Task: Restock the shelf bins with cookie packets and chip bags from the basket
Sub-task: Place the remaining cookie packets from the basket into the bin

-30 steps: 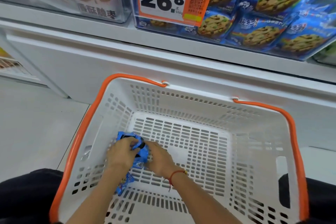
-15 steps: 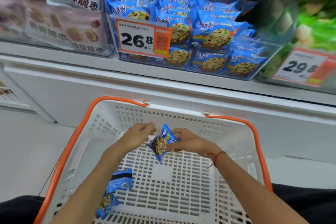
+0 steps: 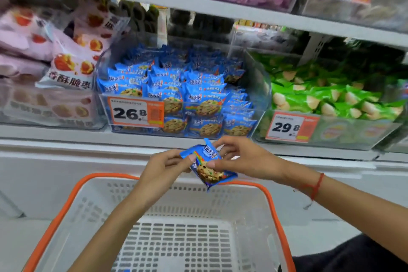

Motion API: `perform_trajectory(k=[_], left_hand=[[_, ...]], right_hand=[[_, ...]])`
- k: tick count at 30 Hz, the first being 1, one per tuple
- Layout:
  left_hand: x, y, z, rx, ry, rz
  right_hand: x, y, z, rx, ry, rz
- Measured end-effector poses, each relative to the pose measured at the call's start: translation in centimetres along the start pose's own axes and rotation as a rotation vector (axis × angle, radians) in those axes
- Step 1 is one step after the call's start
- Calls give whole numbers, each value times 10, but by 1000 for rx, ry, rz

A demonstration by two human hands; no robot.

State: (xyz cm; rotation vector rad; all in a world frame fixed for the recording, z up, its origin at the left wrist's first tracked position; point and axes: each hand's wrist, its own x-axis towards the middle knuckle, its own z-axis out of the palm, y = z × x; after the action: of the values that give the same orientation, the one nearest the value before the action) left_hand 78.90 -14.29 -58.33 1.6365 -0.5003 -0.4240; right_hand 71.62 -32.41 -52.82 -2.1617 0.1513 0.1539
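Observation:
A blue cookie packet is held in the air above the far rim of the white basket with orange handles. My left hand pinches the packet's left edge and my right hand pinches its right side. Just above them on the shelf stands the clear bin of blue cookie packets with a 26.8 price tag. A sliver of another blue packet shows at the basket's bottom edge.
To the right is a bin of green bags tagged 29.8; to the left, a bin of pink packets. An upper shelf holds purple packets. The white shelf ledge juts out over the basket.
Both hands rose from the basket floor with one blue packet to just below the cookie bin. The camera tilted up, so more shelf shows. Other packets stayed in the basket.

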Motion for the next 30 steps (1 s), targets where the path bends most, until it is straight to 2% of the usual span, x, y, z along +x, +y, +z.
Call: perform_trajectory(k=[3, 5, 8, 10, 13, 15, 17, 19, 22, 26, 30], left_hand=[[2, 35, 6, -77, 100, 188], [11, 55, 6, 4, 187, 332], [42, 81, -3, 434, 369, 599], [69, 94, -8, 794, 365, 704], [99, 95, -10, 1140, 227, 559], [106, 88, -10, 1220, 205, 496], [107, 84, -9, 1223, 222, 512], [108, 81, -10, 1223, 228, 517], [109, 78, -12, 1236, 244, 527], [111, 77, -12, 1261, 245, 536], [113, 76, -12, 1262, 234, 523]], right_hand=[[-14, -23, -17, 27, 242, -184], [-18, -38, -34, 20, 408, -273], [-13, -58, -70, -89, 595, -335], [-3, -68, -92, -174, 701, -320], [24, -77, -121, -506, 810, -225], [44, -81, -128, -769, 802, -147], [64, -83, -127, -1005, 762, -80], [81, -84, -124, -1148, 695, -31], [108, -84, -128, -1149, 549, 39], [132, -71, -139, -997, 345, 44], [140, -57, -144, -964, 337, 20]])
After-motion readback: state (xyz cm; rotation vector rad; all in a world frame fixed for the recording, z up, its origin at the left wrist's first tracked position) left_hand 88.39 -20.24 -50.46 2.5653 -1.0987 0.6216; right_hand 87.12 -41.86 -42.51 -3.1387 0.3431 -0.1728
